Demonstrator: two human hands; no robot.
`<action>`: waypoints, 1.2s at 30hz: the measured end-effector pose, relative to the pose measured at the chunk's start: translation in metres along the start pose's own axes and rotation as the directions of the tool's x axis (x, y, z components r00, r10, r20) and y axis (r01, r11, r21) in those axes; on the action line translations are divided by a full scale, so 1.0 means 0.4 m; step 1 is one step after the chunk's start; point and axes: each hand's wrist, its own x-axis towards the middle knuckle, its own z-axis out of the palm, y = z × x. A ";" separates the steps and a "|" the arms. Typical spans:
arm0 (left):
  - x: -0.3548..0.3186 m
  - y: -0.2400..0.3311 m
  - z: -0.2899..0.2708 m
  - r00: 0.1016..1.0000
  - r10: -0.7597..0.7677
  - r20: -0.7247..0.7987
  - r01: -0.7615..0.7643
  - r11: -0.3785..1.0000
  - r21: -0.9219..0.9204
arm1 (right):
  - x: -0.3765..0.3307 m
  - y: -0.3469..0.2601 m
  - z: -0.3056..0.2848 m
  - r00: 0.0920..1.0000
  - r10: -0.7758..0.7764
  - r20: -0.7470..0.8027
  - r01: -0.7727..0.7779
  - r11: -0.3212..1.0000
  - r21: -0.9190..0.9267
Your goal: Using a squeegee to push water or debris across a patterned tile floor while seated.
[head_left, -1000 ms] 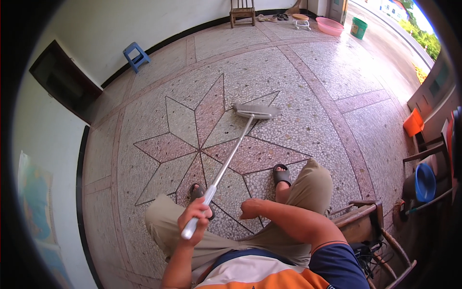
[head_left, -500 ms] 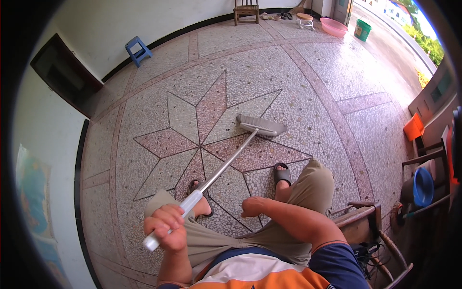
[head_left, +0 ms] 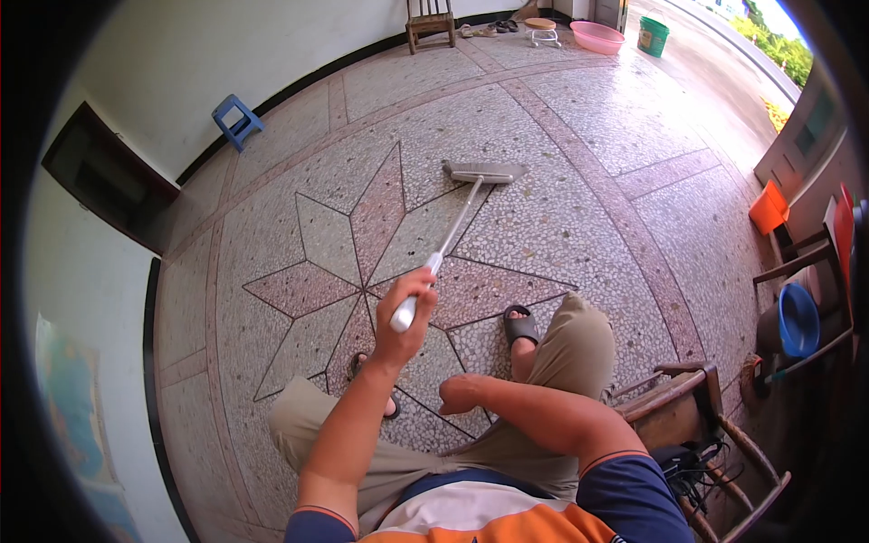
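Observation:
My left hand (head_left: 405, 312) is wrapped round the white grip of a broom (head_left: 463, 213), near the end of its handle. The broom's silver pole reaches away from me to a wide grey bristle head (head_left: 484, 173), which lies on the speckled stone floor beyond the star pattern. Between my knees hangs my right hand (head_left: 462, 395), curled into a loose fist with nothing showing in it; its fingers are partly hidden. It is apart from the broom. Below it are my legs in khaki trousers and my feet in dark sandals (head_left: 520, 324).
A wooden chair (head_left: 697, 407) with black cables stands close on my right. Farther right are a blue basin (head_left: 798, 320) and an orange bin (head_left: 769, 208). Along the far wall stand a blue stool (head_left: 237, 122), a wooden chair (head_left: 430, 25), a pink basin (head_left: 597, 37) and a green bucket (head_left: 653, 36).
My left hand has pushed forward and to the right with the broom, and its head has slid farther away across the floor. My right hand has barely moved; the view has shifted slightly.

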 end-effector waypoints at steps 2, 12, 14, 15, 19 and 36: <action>0.054 -0.029 0.039 0.999 -0.039 -0.003 0.039 0.999 -0.019 | -0.002 0.009 0.003 0.998 -0.047 -0.031 0.047 0.999 -0.018; 0.067 -0.178 0.073 0.987 -0.137 -0.084 0.135 0.990 -0.030 | 0.023 0.010 -0.001 1.000 0.006 -0.026 -0.007 1.000 -0.015; 0.007 -0.169 0.059 0.985 -0.143 -0.100 0.142 0.990 -0.019 | 0.029 0.014 0.004 0.999 0.040 0.020 -0.040 0.999 -0.013; -0.029 -0.148 0.044 0.984 -0.145 -0.105 0.143 0.989 -0.024 | 0.027 0.014 0.005 0.999 0.038 0.021 -0.037 0.999 -0.013; -0.198 -0.049 -0.037 0.989 -0.136 -0.055 0.138 0.990 0.037 | 0.011 0.021 0.011 0.999 0.005 -0.045 -0.006 1.000 -0.021; -0.288 0.369 -0.197 0.963 0.052 -0.264 -0.126 0.954 -0.273 | 0.030 0.025 0.033 0.999 -0.039 0.035 0.042 0.995 -0.092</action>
